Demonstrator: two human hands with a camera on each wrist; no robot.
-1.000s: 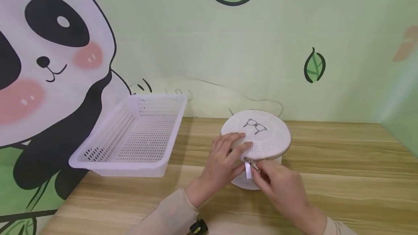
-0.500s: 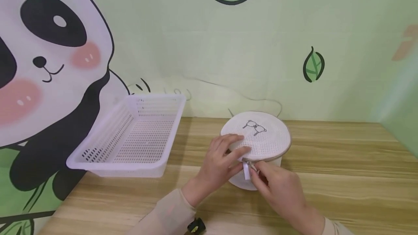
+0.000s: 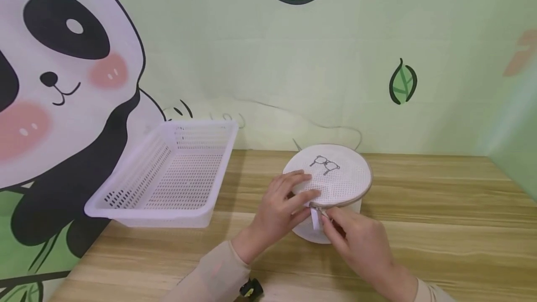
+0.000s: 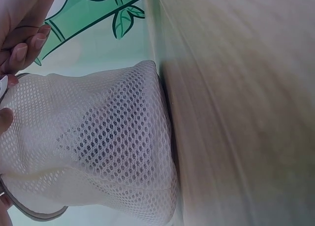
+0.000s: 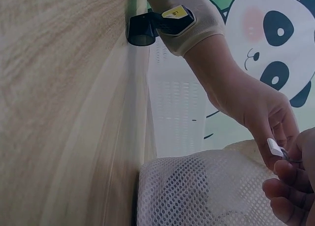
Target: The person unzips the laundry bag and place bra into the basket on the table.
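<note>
Head view: one white mesh bag (image 3: 335,188), round-topped, printed with glasses, standing on the tabletop (image 3: 428,227) right of a white plastic basket (image 3: 155,216). Your left hand (image 3: 277,209) grips its rim, fingers spread over the top, thumb below; your right hand (image 3: 362,239) pinches the zipper pull (image 3: 323,213) beside a white tag (image 3: 315,220). Behind: panda-printed backdrop (image 3: 235,59).

Left wrist view: the bag's mesh side, base on the tabletop; dark patch behind the mesh, contents unclear.

Right wrist view: your hands meeting at the tag; black wrist device (image 5: 160,23) on your left sleeve (image 5: 206,26).
</note>
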